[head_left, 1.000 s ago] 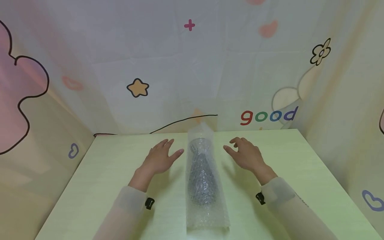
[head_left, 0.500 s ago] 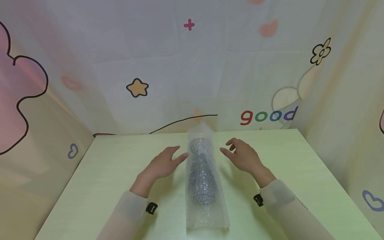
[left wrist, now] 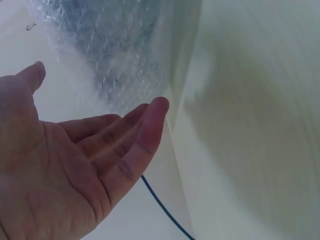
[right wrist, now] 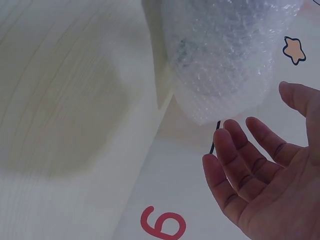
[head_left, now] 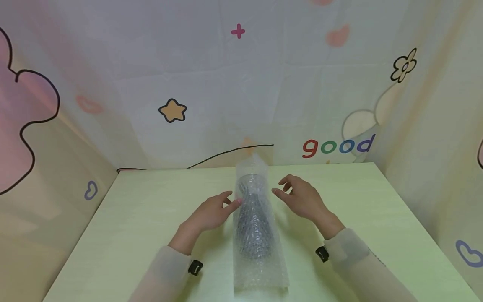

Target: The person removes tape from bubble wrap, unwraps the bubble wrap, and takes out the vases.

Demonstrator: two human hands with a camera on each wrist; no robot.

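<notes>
A long bubble-wrap bag (head_left: 260, 270) lies on the table with a dark, bottle-shaped object (head_left: 255, 228) inside; the bubbles blur what exactly it is. My left hand (head_left: 213, 212) is at the bag's left side, its thumb overlapping the bag's edge in the head view. In the left wrist view the palm faces the bubble wrap (left wrist: 120, 55) with fingers loosely bent. To the right of the bag, my right hand (head_left: 303, 199) hovers a short way off, fingers relaxed and holding nothing. The right wrist view has those fingers below the bag's far end (right wrist: 215, 97).
The pale table (head_left: 143, 235) is backed by a printed curtain (head_left: 207, 84), which also hangs along both sides. A small black wrist device (head_left: 195, 267) sits on the left sleeve, and another black device (head_left: 322, 253) on the right one.
My left hand has moved right and nearer to me, reaching the bag's edge. The right hand has shifted slightly left towards the bag. The bag has stayed in place.
</notes>
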